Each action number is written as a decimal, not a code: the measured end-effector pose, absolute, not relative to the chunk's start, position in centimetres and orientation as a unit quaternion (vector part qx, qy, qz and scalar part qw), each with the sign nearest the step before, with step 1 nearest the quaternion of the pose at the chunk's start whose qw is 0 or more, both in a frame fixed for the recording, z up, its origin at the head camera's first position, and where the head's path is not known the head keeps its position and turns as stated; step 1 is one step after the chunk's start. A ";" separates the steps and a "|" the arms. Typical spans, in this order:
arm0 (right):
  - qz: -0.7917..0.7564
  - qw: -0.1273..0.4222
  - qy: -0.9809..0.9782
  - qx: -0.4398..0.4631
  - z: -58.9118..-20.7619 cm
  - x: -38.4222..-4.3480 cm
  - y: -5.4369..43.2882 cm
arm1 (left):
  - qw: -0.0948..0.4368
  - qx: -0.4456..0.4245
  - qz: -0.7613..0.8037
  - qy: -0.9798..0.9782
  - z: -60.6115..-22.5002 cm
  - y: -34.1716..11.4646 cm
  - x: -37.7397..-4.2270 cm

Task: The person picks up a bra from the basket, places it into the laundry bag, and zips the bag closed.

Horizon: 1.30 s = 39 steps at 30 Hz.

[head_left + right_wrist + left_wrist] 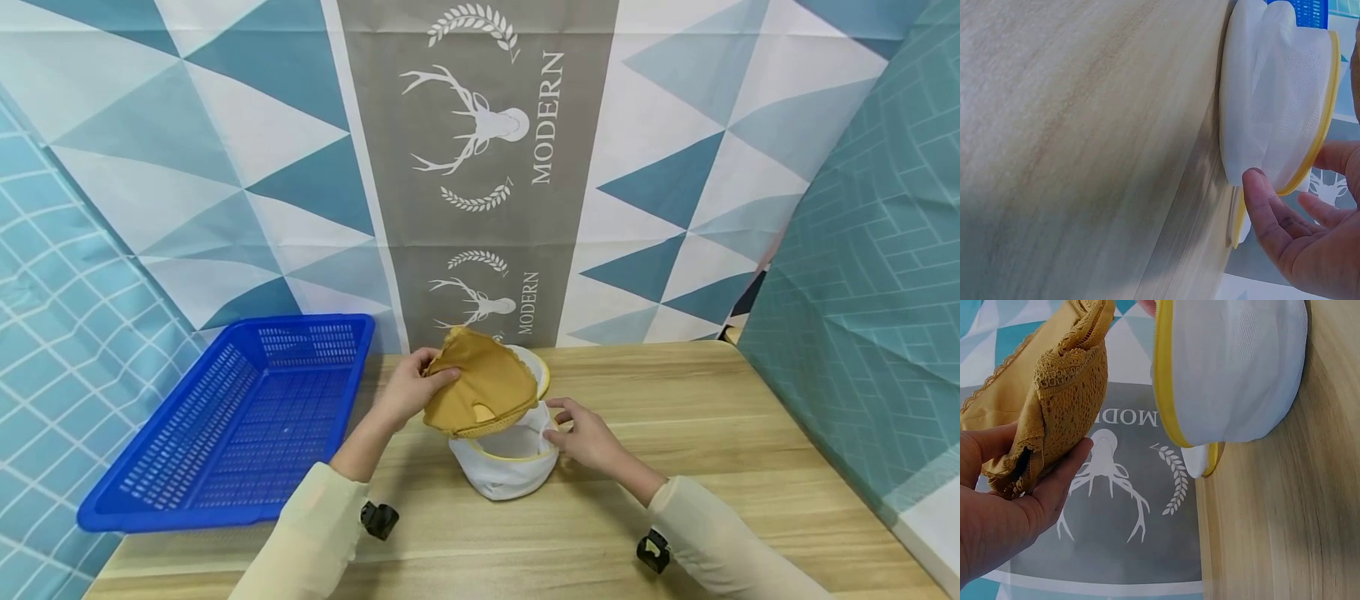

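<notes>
A folded mustard bra [480, 379] with lace trim hangs over the mouth of a white mesh laundry bag [502, 475]. My left hand [414, 387] pinches it by one side, thumb on top. The left wrist view shows its lace face [1075, 394] and the fingers beneath. The laundry bag stands on the table with its round lid [534, 367] flipped back and a yellow zip [1319, 137] along the rim. At the bag's right side my right hand [588, 433] grips the rim, with fingers on either side of it. The bag's inside is partly hidden by the bra.
A blue plastic basket [360, 350] with slotted walls sits on the left of the wooden table [660, 392]. Behind the table hangs a patterned cloth [480, 208]; a teal cloth [862, 275] hangs along the right side.
</notes>
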State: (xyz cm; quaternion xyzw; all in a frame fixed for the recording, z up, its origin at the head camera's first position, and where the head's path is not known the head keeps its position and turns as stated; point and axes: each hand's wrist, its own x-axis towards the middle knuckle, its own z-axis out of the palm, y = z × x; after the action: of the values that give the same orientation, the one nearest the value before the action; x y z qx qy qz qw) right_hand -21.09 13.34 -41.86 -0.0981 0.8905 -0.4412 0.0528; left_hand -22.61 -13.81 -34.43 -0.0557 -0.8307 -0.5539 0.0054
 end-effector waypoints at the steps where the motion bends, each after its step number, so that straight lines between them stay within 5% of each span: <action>1: -0.443 0.054 0.890 -0.098 -41.9 -21.1 13.4 | 0.007 -0.055 -0.554 -0.831 -34.5 -13.7 -22.7; 39: -0.420 0.046 0.901 -0.097 -42.1 -21.3 13.4 | 0.039 -0.039 -0.607 -0.793 -36.3 -11.0 -23.5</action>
State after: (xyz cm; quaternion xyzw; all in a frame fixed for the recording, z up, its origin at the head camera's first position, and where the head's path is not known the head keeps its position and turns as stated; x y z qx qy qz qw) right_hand -21.33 13.44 -42.05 -0.0970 0.9012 -0.4199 0.0463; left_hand -23.54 -10.95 -36.31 -0.0393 -0.7927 -0.6071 0.0386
